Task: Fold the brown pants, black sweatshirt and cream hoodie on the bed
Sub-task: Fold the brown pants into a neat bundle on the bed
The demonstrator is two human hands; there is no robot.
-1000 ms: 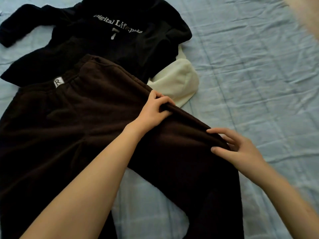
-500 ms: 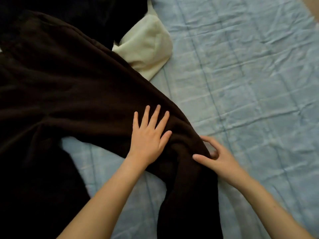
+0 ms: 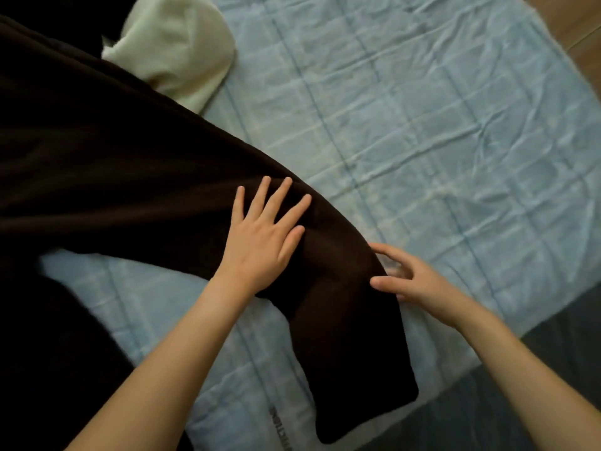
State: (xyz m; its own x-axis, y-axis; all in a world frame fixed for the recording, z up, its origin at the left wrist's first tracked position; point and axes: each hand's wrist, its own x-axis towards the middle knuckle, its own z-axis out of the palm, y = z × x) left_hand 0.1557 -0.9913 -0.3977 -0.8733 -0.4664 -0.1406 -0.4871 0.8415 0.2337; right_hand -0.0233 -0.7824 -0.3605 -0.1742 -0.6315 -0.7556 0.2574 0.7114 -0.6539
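Observation:
The brown pants (image 3: pixel 107 164) lie spread across the left of the bed, one leg bending down toward the near edge, its cuff at the lower middle. My left hand (image 3: pixel 263 237) rests flat on that leg at the bend, fingers apart. My right hand (image 3: pixel 406 281) touches the leg's right edge with thumb and fingers parted around the fabric; whether it grips is unclear. A piece of the cream hoodie (image 3: pixel 175 50) pokes out at the top left from under the pants. A dark strip at the top left corner may be the black sweatshirt.
The bed is covered by a wrinkled light blue sheet (image 3: pixel 422 131). Its near edge runs diagonally at the lower right, with a dark grey bed side (image 3: pixel 536 353) below. Wooden floor (image 3: pixel 579 30) shows at the top right corner.
My left hand let go of the pants' edge and flattened on the leg. My right hand slid along the leg's right edge. The view shifted down and right, so the sweatshirt left the frame.

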